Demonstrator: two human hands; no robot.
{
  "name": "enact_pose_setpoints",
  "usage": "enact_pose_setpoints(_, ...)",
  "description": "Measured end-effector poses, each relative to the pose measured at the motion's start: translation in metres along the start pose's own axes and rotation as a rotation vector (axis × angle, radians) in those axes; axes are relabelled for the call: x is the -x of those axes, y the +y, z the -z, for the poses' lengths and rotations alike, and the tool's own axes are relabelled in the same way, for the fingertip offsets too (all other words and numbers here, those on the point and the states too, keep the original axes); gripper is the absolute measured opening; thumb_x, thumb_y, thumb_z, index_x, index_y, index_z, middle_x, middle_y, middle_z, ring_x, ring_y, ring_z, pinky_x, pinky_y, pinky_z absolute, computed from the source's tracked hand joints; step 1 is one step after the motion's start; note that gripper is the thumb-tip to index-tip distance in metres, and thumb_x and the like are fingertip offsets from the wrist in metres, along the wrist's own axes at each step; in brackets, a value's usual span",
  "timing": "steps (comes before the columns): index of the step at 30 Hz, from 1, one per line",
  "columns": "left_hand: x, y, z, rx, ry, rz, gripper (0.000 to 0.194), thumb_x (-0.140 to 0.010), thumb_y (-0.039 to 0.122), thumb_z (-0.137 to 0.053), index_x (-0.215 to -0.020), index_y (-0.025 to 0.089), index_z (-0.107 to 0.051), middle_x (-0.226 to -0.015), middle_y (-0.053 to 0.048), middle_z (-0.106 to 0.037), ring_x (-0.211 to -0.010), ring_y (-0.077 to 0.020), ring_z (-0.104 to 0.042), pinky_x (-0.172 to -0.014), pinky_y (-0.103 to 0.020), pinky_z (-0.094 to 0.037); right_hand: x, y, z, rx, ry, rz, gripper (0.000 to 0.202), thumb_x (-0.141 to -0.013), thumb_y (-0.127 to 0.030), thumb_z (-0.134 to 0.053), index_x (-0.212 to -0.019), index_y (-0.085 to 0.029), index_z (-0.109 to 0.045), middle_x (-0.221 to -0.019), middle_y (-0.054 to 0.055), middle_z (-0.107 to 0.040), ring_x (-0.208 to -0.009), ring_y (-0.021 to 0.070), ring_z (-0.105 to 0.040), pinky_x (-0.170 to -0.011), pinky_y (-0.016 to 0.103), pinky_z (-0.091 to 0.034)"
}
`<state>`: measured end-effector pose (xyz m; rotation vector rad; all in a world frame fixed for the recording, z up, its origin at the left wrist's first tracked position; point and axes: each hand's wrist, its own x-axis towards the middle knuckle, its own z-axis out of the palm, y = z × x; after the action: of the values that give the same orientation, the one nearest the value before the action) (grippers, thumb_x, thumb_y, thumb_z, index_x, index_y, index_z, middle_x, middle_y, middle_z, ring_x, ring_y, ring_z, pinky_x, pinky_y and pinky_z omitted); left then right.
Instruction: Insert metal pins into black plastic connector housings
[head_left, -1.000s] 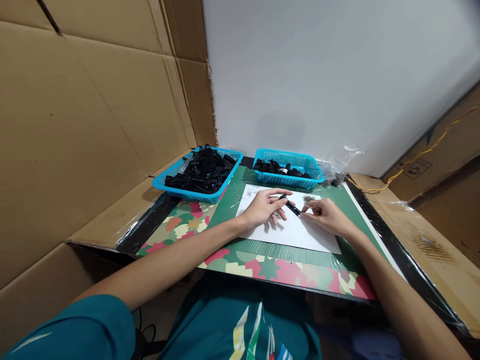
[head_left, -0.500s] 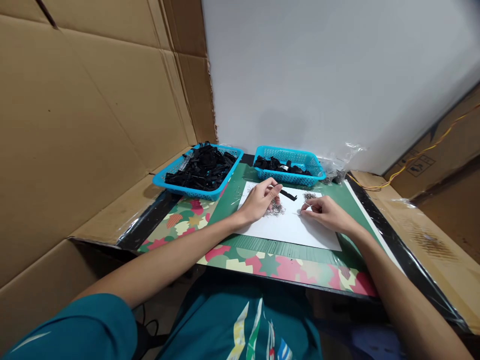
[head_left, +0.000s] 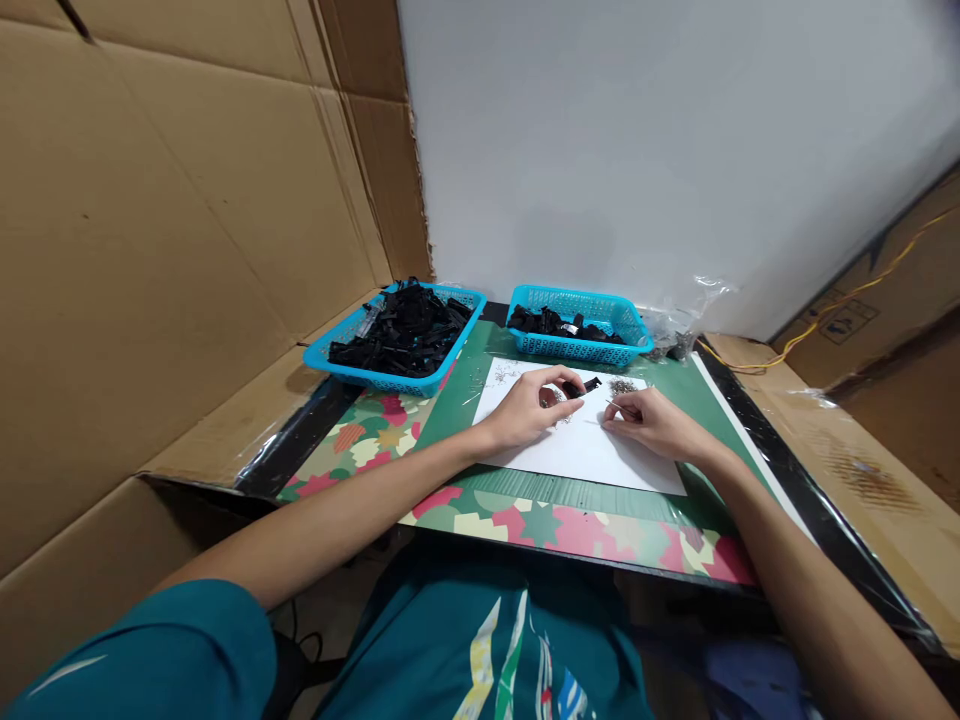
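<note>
My left hand (head_left: 529, 408) grips a small black plastic part (head_left: 589, 386) between thumb and fingers, its far end poking out to the right. In my right hand (head_left: 651, 422) the fingertips are pinched round a thin pale metal pin (head_left: 613, 404), pointing toward the black part but apart from it. Beneath both hands lies a white sheet (head_left: 577, 460). One heap of tiny metal pieces (head_left: 556, 408) sits partly hidden behind my left hand. A second heap of tiny metal pieces (head_left: 621, 386) lies just beyond my right fingers.
A blue basket (head_left: 375, 382) piled with black parts stands at the back left. Another blue basket (head_left: 577, 350) holds fewer black parts. Clear plastic bags (head_left: 679, 335) lie beside it. Cardboard walls (head_left: 187, 200) flank the left side; a yellow cable (head_left: 847, 300) runs along the right.
My left hand has moved slightly right with the black part, which now sits closer to my right hand and is tilted up instead of down. The right hand stays nearly in place.
</note>
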<state>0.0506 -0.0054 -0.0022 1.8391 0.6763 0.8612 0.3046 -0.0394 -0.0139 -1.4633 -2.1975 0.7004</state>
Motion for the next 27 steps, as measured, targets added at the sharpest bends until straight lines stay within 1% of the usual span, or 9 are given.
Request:
enact_pose_setpoints(4,0.002,-0.001,-0.002,0.062,-0.067,0.088,0.021,-0.094,0.033,-0.069,-0.108,0.017,-0.07,-0.084,-0.001,-0.064,-0.061,-0.0087,-0.051,-0.053,-0.021,-0.039,0.002,-0.002,0.003,-0.03,-0.029,-0.005,0.028,-0.097,-0.04,-0.059,-0.087,-0.017,-0.072,-0.065,-0.002,-0.047,-0.061,0.014,-0.038,-0.057,0.03,-0.027)
enact_pose_setpoints(5,0.003,-0.002,-0.003,0.066,-0.07,0.097,0.02,-0.094,0.032,-0.068,-0.106,0.016,-0.071,-0.082,-0.001,-0.064,-0.06,-0.0086,-0.05,-0.053,-0.021,-0.038,0.003,-0.003,0.003,-0.046,-0.023,-0.01,0.03,-0.098,-0.041,-0.057,-0.088,-0.017,-0.071,-0.066,-0.002,-0.049,-0.062,0.0142,-0.039,-0.058,0.03,-0.028)
enact_pose_setpoints(8,0.003,-0.002,-0.003,0.059,-0.053,0.069,0.02,-0.093,0.031,-0.068,-0.104,0.015,-0.075,-0.096,-0.006,-0.07,-0.065,-0.0089,-0.052,-0.057,-0.022,-0.041,0.003,-0.003,0.004,-0.075,0.007,-0.057,0.033,-0.098,-0.045,-0.057,-0.091,-0.017,-0.072,-0.066,-0.002,-0.05,-0.061,0.0145,-0.039,-0.057,0.03,-0.026)
enact_pose_setpoints(11,0.002,-0.002,-0.003,0.06,-0.042,0.059,0.022,-0.092,0.031,-0.07,-0.105,0.015,-0.076,-0.104,-0.007,-0.073,-0.068,-0.0088,-0.053,-0.06,-0.022,-0.041,0.001,-0.001,0.002,-0.07,-0.005,-0.064,0.029,-0.094,-0.044,-0.065,-0.095,-0.017,-0.074,-0.059,-0.005,-0.042,-0.058,0.0136,-0.034,-0.056,0.031,-0.022)
enact_pose_setpoints(16,0.001,-0.002,-0.003,0.067,-0.033,0.051,0.021,-0.09,0.029,-0.072,-0.103,0.013,-0.078,-0.102,-0.007,-0.074,-0.067,-0.0086,-0.053,-0.059,-0.022,-0.04,0.0,-0.002,0.0,-0.072,-0.027,0.002,0.024,-0.092,-0.039,-0.066,-0.088,-0.018,-0.076,-0.061,-0.005,-0.039,-0.058,0.0128,-0.033,-0.057,0.03,-0.024)
enact_pose_setpoints(20,0.0,-0.006,-0.003,0.04,-0.037,0.04,0.021,-0.088,0.028,-0.073,-0.1,0.013,-0.081,-0.1,-0.008,-0.075,-0.061,-0.007,-0.048,-0.056,-0.022,-0.036,0.001,-0.003,0.001,-0.141,-0.078,-0.004,0.025,-0.091,-0.041,-0.069,-0.084,-0.017,-0.071,-0.062,-0.006,-0.037,-0.059,0.0119,-0.032,-0.056,0.029,-0.023)
enact_pose_setpoints(23,0.0,-0.008,-0.004,0.029,-0.046,0.049,0.023,-0.089,0.03,-0.074,-0.102,0.013,-0.081,-0.092,-0.007,-0.075,-0.061,-0.0077,-0.05,-0.057,-0.023,-0.037,0.003,-0.005,0.003,-0.201,-0.066,0.02,0.027,-0.092,-0.043,-0.07,-0.082,-0.018,-0.069,-0.063,-0.006,-0.036,-0.059,0.0118,-0.031,-0.056,0.029,-0.023)
enact_pose_setpoints(25,0.0,-0.008,-0.004,0.008,-0.053,0.049,0.023,-0.09,0.031,-0.074,-0.103,0.013,-0.08,-0.092,-0.007,-0.075,-0.064,-0.0094,-0.055,-0.06,-0.023,-0.041,0.004,-0.008,0.004,-0.273,-0.007,0.051,0.029,-0.094,-0.045,-0.07,-0.083,-0.018,-0.068,-0.066,-0.005,-0.042,-0.061,0.0118,-0.034,-0.057,0.028,-0.026)
enact_pose_setpoints(27,0.0,-0.008,-0.005,-0.015,-0.049,0.033,0.023,-0.092,0.033,-0.072,-0.101,0.013,-0.08,-0.099,-0.008,-0.076,-0.072,-0.0118,-0.061,-0.065,-0.024,-0.044,0.004,-0.013,0.004,-0.349,0.077,0.083,0.03,-0.093,-0.047,-0.072,-0.086,-0.018,-0.068,-0.075,-0.002,-0.054,-0.065,0.012,-0.04,-0.058,0.028,-0.031)
